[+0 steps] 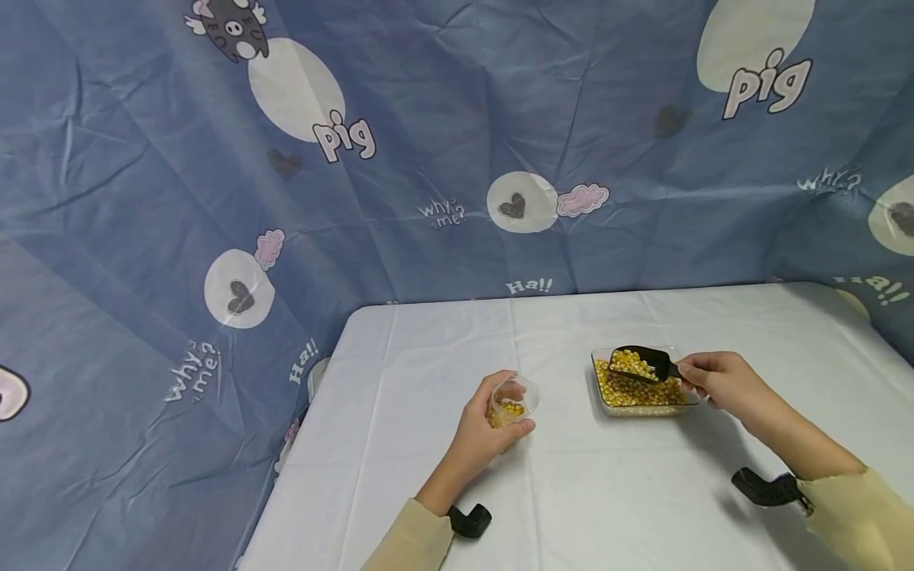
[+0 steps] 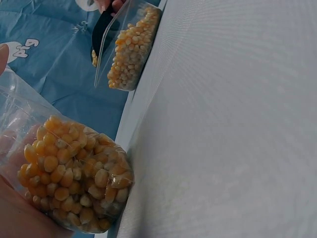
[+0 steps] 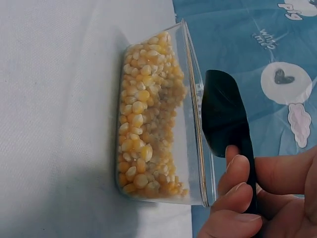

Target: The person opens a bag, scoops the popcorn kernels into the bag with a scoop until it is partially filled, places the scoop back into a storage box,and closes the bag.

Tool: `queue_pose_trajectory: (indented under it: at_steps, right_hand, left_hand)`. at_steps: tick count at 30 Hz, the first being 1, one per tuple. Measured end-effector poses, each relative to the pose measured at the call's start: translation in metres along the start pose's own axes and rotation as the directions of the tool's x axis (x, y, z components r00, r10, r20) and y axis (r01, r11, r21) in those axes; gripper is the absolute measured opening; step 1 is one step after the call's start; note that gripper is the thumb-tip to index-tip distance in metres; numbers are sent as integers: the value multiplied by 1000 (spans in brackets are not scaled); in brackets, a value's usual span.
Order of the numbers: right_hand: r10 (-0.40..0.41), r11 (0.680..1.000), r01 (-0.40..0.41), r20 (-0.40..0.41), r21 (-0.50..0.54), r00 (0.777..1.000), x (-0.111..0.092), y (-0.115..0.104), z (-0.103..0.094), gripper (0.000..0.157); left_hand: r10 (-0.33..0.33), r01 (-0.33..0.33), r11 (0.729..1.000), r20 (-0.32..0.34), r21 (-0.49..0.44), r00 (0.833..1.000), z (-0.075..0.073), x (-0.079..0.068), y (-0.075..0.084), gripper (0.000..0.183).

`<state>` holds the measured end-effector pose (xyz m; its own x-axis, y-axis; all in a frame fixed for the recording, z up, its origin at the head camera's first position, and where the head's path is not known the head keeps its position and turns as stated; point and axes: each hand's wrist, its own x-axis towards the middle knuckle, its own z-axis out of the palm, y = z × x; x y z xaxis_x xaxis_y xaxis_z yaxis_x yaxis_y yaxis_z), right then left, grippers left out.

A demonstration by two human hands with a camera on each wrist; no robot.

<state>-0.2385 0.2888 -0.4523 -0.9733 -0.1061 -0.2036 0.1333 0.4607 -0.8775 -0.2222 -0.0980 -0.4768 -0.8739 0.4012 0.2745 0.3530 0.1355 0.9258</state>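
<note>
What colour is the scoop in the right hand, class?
The scoop is black, seen best in the right wrist view.

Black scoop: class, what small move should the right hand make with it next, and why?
Probably carry the black scoop leftward to the mouth of the clear bag. The right hand holds the scoop, loaded with kernels, above the clear container, while the left hand holds the bag open and only partly filled.

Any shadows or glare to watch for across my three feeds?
Head: bright, but the right forearm shadows the white cloth; left wrist: dimmer, with small glints on the clear bag; right wrist: soft shadow beside the clear container.
</note>
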Motion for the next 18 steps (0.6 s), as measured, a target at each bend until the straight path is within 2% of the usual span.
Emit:
queue_pose_trajectory:
  at_steps: [6, 13, 18]
  right_hand:
    - [-14, 999, 14, -14, 32, 1000, -3, 0, 0, 39]
    - [-34, 998, 35, -22, 60, 999, -5, -1, 0, 37]
    - [-44, 997, 46, -33, 57, 998, -7, -5, 0, 36]
  left_hand:
    - [-6, 6, 1000, -4, -11, 1000, 0, 0, -3, 70]
    - [14, -14, 1000, -38, 16, 999, 3, 3, -37, 72]
    - [27, -26, 999, -44, 32, 999, 4, 4, -41, 73]
